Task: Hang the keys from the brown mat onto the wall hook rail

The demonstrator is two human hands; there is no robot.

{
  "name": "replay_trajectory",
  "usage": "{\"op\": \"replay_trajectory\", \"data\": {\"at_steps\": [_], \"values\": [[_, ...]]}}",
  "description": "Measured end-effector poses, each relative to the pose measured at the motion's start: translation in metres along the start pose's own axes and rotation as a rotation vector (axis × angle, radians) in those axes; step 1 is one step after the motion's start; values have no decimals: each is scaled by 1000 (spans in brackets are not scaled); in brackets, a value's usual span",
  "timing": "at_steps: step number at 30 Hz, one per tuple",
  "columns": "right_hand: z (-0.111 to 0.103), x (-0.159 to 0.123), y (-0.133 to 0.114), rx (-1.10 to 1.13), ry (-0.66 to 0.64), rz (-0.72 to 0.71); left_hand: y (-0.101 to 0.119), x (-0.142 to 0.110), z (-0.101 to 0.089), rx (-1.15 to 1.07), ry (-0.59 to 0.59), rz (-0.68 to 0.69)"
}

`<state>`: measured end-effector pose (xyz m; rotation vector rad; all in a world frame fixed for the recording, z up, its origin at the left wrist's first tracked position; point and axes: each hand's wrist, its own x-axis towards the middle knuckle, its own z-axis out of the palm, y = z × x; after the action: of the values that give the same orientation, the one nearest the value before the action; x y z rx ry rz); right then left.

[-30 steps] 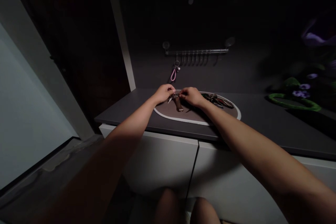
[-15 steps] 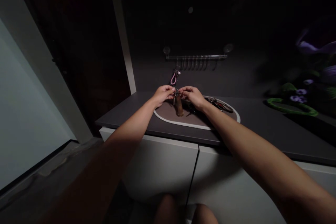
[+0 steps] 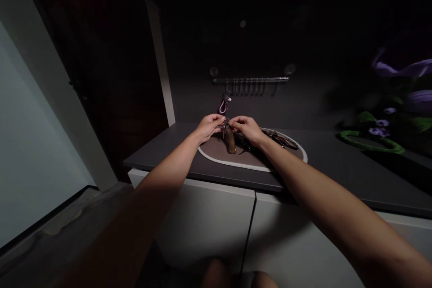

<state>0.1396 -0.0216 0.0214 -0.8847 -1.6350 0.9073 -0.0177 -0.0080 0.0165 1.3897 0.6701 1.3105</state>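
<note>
Brown fob (image 3: pixel 231 140) of a metal key ring (image 3: pixel 224 122), long axis running near-far above the oval mat (image 3: pixel 219 162), ring pinched by the nearer left hand (image 3: pixel 209 127); right hand (image 3: pixel 247 128) curled just right, grip unclear.

Your head camera [is the only view here]: it looks out from above your shoulders, facing forward and steeply down over a dark countertop (image 3: pixel 162 157). It sits near enough that your left hand (image 3: pixel 209 127) and right hand (image 3: pixel 248 129) meet just below mid-frame, around a key bunch (image 3: pixel 227 128), with your forearms reaching in from the near corners. Your knees (image 3: pixel 216 275) barely show along the near edge, below white cabinet doors (image 3: pixel 202 225). Far off, a wall-mounted hook rail (image 3: pixel 250 80) crosses the frame, while blurred purple flowers (image 3: pixel 380 132) sit far right.
</note>
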Motion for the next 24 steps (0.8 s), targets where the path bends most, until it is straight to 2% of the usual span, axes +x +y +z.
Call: {"op": "replay_trajectory", "data": {"at_steps": [12, 16, 19, 24], "values": [[-3, -3, -4, 58, 40, -63, 0, -1, 3, -27, -12, 2], [-7, -3, -5, 36, 107, -86, -2, 0, 3, -34, 22, -4], [-9, 0, -5, 66, 167, -85, -3, 2, 3, -1, 72, 21], [-11, 11, -11, 119, 255, -62, -5, 6, 1, 34, 221, 21]]}}
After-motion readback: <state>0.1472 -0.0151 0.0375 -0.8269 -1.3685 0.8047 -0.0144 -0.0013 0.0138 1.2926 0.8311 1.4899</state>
